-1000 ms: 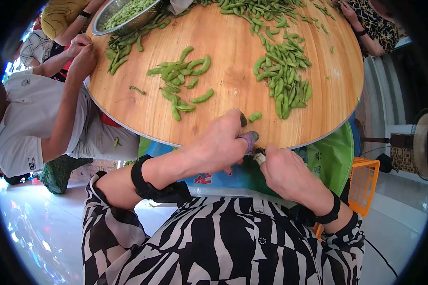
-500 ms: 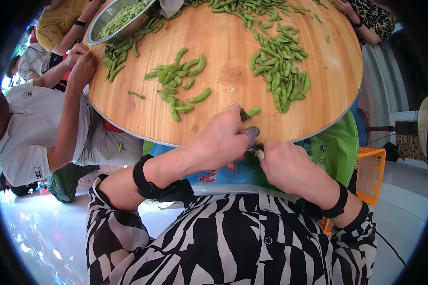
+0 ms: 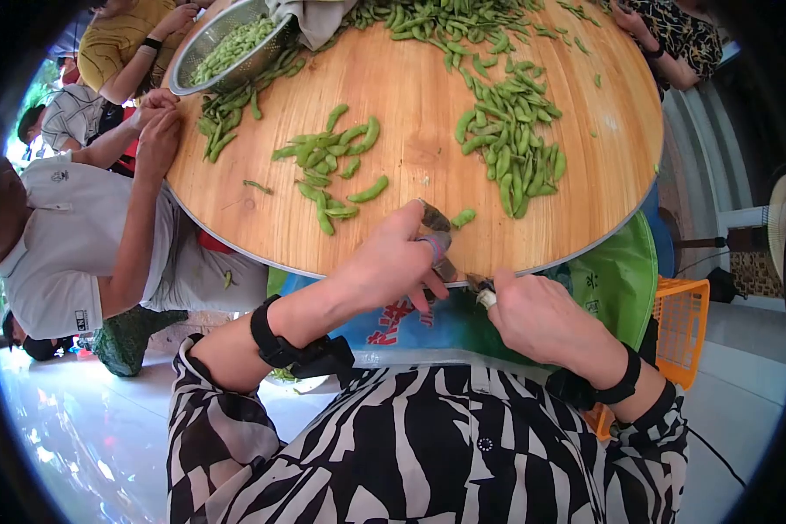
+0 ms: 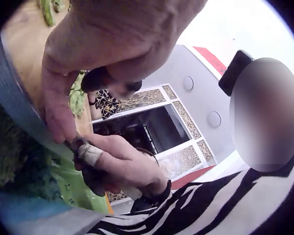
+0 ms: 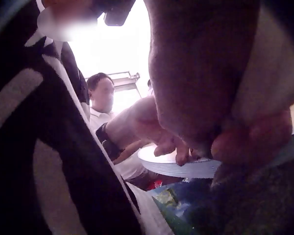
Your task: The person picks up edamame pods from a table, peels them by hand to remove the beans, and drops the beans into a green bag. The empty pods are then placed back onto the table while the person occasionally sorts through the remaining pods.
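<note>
My left hand (image 3: 389, 262) reaches over the near edge of the round wooden table, its fingers spread. Grey-brown coverings wrap some fingers, and the fingertips are close to a lone green soybean pod (image 3: 464, 218). Just to the right, at the table edge, my right hand (image 3: 541, 319) has its fingers curled. A white wrap (image 4: 90, 154) and dark coverings show at its fingertips in the left wrist view; I cannot tell whether they hold anything. A small pod pile (image 3: 323, 157) lies beyond my left hand, and a bigger soybean pile (image 3: 515, 140) lies beyond my right.
A metal colander (image 3: 183, 83) of shelled beans stands at the far left beside a grey cloth (image 3: 319, 19). People sit around the table (image 3: 410, 113). A blue and green plastic sheet (image 3: 616, 271) hangs below its near edge, with an orange crate (image 3: 681, 332) to the right.
My left hand has drawn away from my right, and its fingers have spread toward the lone pod. The right hand stays near the table edge. The head view has shifted slightly.
</note>
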Action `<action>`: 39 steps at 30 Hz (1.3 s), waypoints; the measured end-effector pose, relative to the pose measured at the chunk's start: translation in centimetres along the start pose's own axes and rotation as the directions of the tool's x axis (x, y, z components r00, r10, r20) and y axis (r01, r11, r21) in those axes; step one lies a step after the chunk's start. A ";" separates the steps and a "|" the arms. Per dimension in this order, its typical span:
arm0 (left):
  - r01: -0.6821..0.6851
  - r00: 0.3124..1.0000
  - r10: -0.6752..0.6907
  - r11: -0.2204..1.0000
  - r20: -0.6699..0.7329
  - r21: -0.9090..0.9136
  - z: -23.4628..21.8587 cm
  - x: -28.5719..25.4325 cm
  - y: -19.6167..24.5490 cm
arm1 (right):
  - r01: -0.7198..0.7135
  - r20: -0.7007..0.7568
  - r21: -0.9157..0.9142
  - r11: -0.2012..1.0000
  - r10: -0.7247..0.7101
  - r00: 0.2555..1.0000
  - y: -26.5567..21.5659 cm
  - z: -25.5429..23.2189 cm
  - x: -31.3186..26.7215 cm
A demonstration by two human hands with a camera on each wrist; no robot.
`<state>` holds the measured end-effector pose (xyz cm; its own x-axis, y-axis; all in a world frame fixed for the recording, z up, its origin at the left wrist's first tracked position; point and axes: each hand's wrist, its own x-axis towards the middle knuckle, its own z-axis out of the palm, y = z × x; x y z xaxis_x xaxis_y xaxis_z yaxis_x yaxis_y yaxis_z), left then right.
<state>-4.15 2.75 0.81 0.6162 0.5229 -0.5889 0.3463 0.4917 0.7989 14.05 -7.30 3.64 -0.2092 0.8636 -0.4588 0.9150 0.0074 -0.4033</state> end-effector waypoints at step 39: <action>0.029 1.000 -0.028 0.982 -0.012 0.189 1.0 -1.3 1.5 | -0.120 0.054 0.093 0.988 0.116 0.992 -1.3 0.8 0.9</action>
<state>-3.74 2.11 2.86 0.5979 0.5173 -0.6123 0.4918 0.3665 0.7898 12.44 -6.99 3.07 -0.1205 0.8300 -0.5446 0.8974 -0.1436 -0.4172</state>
